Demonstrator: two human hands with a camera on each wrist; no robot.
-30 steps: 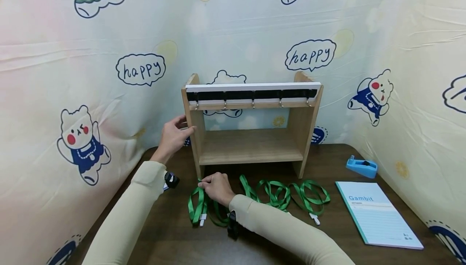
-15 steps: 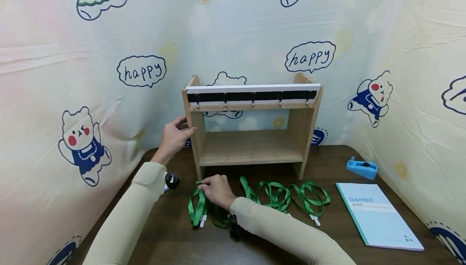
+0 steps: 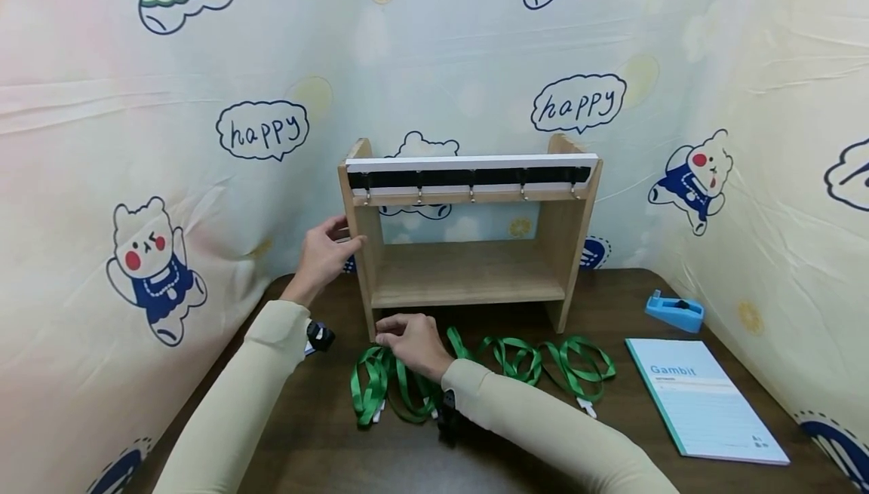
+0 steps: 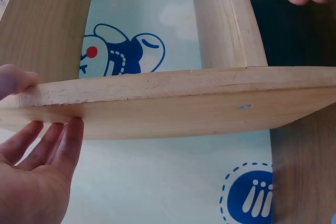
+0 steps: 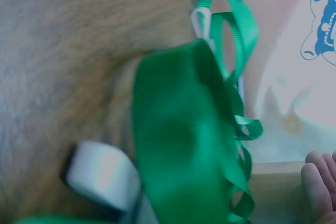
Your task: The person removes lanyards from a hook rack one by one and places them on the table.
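My left hand (image 3: 324,256) grips the left side panel (image 4: 157,90) of a small wooden shelf (image 3: 468,271); in the left wrist view its thumb lies on the panel's front edge and its fingers on the outer face. Low by the shelf's left foot is my right hand (image 3: 416,345), thumb and forefinger parted, with no strap seen between them. Just below it a green lanyard (image 3: 370,388) lies in loops on the table. The right wrist view shows a green strap (image 5: 178,129) close up, a blurred white clip (image 5: 102,174) and the right fingertips (image 5: 317,184).
A black strip (image 3: 444,177) with several metal hooks runs along the shelf's top front. More green lanyards (image 3: 519,366) lie right of the right hand. Farther right are a blue tape dispenser (image 3: 674,312) and a notebook (image 3: 706,403). Patterned cloth (image 3: 434,49) hangs behind and at the sides.
My right hand has moved slightly right and up from the leftmost lanyard, whose upper end it was pinching; that strap now lies in loops below. The left hand has stayed on the shelf.
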